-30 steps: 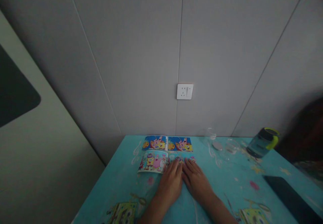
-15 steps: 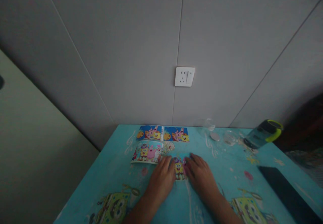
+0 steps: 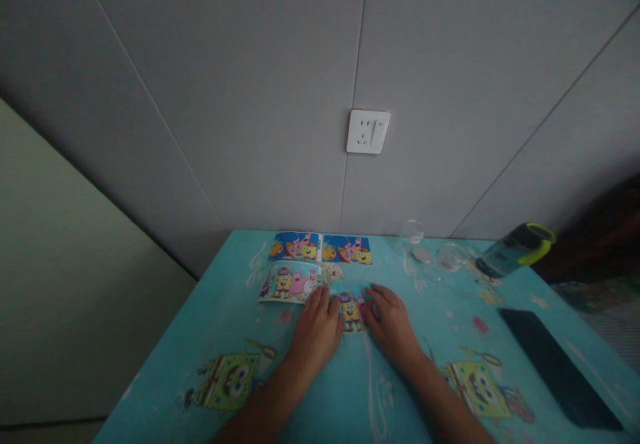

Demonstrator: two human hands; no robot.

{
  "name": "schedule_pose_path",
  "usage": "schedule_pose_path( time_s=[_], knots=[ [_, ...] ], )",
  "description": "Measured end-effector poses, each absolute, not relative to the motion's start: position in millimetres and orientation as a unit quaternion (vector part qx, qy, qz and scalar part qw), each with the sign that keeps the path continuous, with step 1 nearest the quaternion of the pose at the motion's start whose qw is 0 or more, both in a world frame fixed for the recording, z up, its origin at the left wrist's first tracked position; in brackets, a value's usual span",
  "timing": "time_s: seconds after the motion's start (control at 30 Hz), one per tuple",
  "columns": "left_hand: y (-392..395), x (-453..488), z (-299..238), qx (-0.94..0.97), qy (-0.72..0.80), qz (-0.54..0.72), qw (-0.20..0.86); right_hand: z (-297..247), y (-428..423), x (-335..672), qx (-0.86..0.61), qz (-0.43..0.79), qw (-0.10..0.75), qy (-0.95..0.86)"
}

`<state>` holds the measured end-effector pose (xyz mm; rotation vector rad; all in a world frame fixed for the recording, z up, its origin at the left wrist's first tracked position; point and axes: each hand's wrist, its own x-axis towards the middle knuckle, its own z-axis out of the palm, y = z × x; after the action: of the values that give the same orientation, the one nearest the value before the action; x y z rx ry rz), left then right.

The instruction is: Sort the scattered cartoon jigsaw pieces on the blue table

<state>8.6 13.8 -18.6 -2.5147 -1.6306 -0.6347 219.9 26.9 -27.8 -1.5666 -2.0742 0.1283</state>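
A small cartoon picture (image 3: 351, 309) lies flat on the table between my hands, with yellow and pink figures on a light blue ground. My left hand (image 3: 319, 321) rests over its left side, fingers stretched forward and lying flat. At the right side, my right hand (image 3: 390, 317) has bent fingers closed on the pink edge. Whether the picture is one sheet or joined pieces is too dim to tell. Just beyond my left fingertips is a larger matching print (image 3: 287, 283), partly curled. Small pale scraps (image 3: 333, 271) lie beside that print.
Two blue cartoon prints (image 3: 296, 247) (image 3: 347, 249) lie by the wall. To the right are a clear round container (image 3: 452, 257), a pale disc (image 3: 421, 254) and a tilted bottle (image 3: 515, 251) with a yellow-green rim. A dark flat slab (image 3: 557, 367) lies near the right edge.
The view has tipped down slightly, so the table sits higher in the picture. My right fingers have shifted slightly at the picture's edge, showing a bit more of it.
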Motion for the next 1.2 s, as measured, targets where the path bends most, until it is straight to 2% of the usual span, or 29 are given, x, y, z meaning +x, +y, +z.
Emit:
schedule_pose_path(
  time_s=[0.23,0.43,0.7,0.83,1.1,1.2],
  knots=[
    [16.2,4.7,-17.6,-0.833,-0.514,-0.203,0.023,-24.0,25.2,219.5,-0.616,0.003,0.227,-0.755],
    [17.8,2.6,-14.9,-0.839,-0.494,-0.227,-0.016,-23.5,29.7,224.5,-0.611,0.018,0.234,-0.756],
    [18.3,8.6,-18.3,-0.779,-0.49,-0.351,-0.172,-20.9,31.6,230.3,-0.608,0.024,0.227,-0.76],
    [20.0,10.1,-18.5,-0.745,-0.493,-0.395,-0.214,-19.3,30.5,230.3,-0.606,0.018,0.216,-0.766],
    [29.9,4.5,-14.1,-0.583,-0.504,-0.507,-0.386,-22.3,31.9,231.1,-0.603,0.018,0.218,-0.767],
    [32.9,3.0,-16.1,-0.558,-0.505,-0.516,-0.409,-24.3,32.3,231.7,-0.602,0.016,0.219,-0.768]
  ],
)
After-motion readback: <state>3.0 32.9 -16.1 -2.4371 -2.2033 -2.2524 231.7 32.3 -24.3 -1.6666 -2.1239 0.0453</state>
